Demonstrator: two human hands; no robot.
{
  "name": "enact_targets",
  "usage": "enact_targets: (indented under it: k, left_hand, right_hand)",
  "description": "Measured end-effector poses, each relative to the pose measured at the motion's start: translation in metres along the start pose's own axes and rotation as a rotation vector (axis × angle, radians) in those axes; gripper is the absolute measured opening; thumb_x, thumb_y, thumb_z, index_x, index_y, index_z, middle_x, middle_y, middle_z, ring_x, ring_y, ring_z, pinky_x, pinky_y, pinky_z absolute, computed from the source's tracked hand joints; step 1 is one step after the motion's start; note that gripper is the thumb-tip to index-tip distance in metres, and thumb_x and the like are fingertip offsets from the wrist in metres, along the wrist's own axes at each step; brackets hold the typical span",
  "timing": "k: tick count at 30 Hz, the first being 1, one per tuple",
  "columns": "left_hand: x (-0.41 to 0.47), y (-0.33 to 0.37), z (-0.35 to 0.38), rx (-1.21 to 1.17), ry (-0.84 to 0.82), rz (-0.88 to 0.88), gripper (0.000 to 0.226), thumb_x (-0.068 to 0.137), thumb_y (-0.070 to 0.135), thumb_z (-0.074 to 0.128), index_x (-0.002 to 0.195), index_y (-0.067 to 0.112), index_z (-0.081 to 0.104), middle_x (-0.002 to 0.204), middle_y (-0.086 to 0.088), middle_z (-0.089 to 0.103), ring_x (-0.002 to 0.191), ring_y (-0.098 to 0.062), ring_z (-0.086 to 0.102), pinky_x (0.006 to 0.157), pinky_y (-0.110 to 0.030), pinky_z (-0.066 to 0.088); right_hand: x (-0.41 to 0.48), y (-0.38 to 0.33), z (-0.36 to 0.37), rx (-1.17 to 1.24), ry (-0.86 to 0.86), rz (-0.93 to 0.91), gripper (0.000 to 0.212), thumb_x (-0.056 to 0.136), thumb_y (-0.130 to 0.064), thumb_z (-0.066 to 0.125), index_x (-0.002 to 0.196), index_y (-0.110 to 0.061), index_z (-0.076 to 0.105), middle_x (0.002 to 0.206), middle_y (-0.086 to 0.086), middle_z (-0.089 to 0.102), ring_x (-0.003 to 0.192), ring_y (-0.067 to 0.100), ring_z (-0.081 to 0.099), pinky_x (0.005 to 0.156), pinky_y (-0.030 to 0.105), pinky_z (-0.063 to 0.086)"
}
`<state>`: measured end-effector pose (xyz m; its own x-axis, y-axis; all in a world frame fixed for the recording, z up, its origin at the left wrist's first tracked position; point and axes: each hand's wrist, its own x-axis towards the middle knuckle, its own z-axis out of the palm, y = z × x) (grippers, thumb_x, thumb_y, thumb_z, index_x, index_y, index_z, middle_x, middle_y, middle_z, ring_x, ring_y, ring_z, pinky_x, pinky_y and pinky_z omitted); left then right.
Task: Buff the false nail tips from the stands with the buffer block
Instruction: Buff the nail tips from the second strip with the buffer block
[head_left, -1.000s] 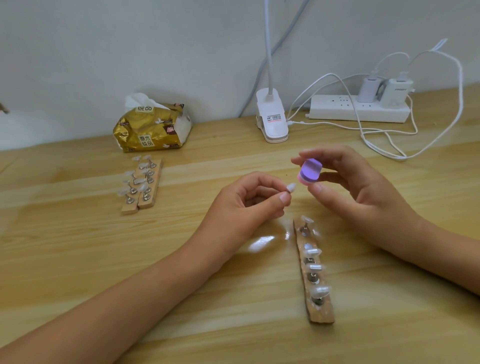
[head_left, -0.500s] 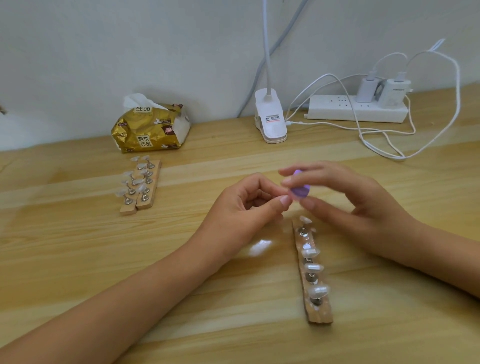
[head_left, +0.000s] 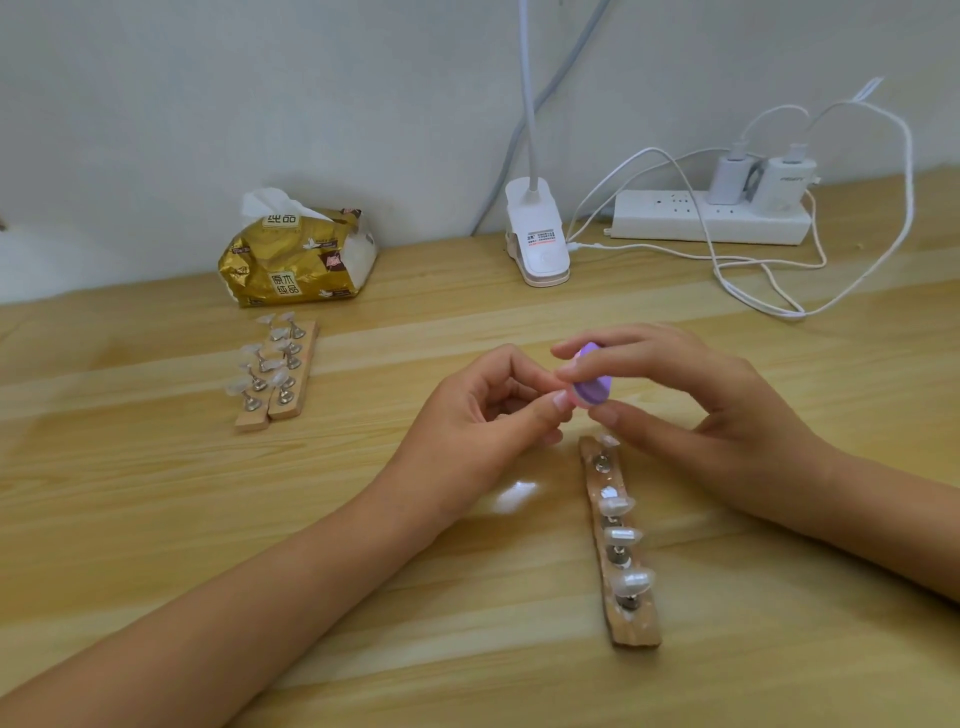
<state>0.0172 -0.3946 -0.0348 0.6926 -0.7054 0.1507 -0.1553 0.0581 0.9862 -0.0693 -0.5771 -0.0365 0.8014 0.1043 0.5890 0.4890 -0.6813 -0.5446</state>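
My right hand (head_left: 711, 410) pinches a small purple buffer block (head_left: 593, 383) between thumb and fingers above the table's middle. My left hand (head_left: 483, 421) has its thumb and forefinger pinched together right against the block; the nail tip between them is hidden by the block. Below the hands a wooden stand (head_left: 621, 551) lies lengthwise with several clear nail tips on metal pegs. Two more wooden stands (head_left: 280, 374) with nail tips lie side by side at the left.
A gold tissue pack (head_left: 298, 257) sits at the back left. A white clip lamp base (head_left: 535, 234) stands by the wall, with a power strip (head_left: 706, 218), chargers and looping white cables (head_left: 769, 291) at the back right.
The buffer block came down from apart onto the nail tip in my left hand and has since shifted slightly over it. The tip, visible a second ago, is now covered.
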Motion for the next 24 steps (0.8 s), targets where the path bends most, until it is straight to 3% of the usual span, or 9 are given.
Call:
enact_targets:
  k: [6,11,16,20,24]
  left_hand:
    - [0.0011,0.0011,-0.0003,-0.034,-0.007,-0.015,0.009,0.085,0.009,0.067,0.081,0.017,0.067,0.075,0.009,0.067,0.076,-0.004,0.062,0.07,-0.017,0.052]
    - [0.0017,0.0007,-0.0002,-0.047,0.013,-0.036,0.011,0.084,0.01,0.069,0.082,0.02,0.072,0.081,0.01,0.071,0.077,-0.002,0.063,0.071,-0.015,0.051]
    - [0.0011,-0.0005,-0.0021,0.021,0.007,-0.035,0.006,0.085,0.014,0.069,0.088,0.018,0.073,0.086,0.001,0.071,0.08,-0.005,0.064,0.081,-0.027,0.055]
    - [0.0003,0.0013,-0.001,0.044,0.019,-0.046,0.006,0.078,0.025,0.071,0.082,0.022,0.074,0.082,0.005,0.07,0.076,-0.005,0.063,0.084,-0.032,0.054]
    - [0.0006,0.0009,-0.0016,0.042,0.026,-0.058,0.004,0.08,0.023,0.073,0.083,0.021,0.075,0.08,0.002,0.07,0.074,-0.006,0.063,0.08,-0.028,0.053]
  right_hand:
    - [0.0045,0.0045,-0.0028,0.181,0.066,0.212,0.029,0.092,-0.019,0.06,0.12,-0.021,0.066,0.121,-0.006,0.067,0.118,0.013,0.06,0.097,0.028,0.049]
    - [0.0035,0.0039,-0.0038,0.235,0.061,0.165,0.029,0.095,-0.013,0.057,0.122,-0.015,0.064,0.129,0.004,0.06,0.124,0.014,0.056,0.101,0.027,0.048]
    - [0.0,0.0,-0.0015,-0.034,-0.034,-0.105,0.029,0.096,-0.013,0.06,0.125,-0.01,0.062,0.122,0.011,0.06,0.118,0.015,0.056,0.1,0.022,0.043]
    - [0.0013,0.0016,-0.003,0.003,0.005,-0.009,0.029,0.094,-0.01,0.06,0.124,-0.012,0.064,0.121,0.008,0.061,0.118,0.009,0.056,0.102,0.022,0.042]
    - [-0.0003,0.001,-0.0004,-0.045,-0.025,-0.098,0.027,0.096,-0.013,0.061,0.123,-0.01,0.064,0.12,0.008,0.061,0.117,0.013,0.058,0.1,0.022,0.043]
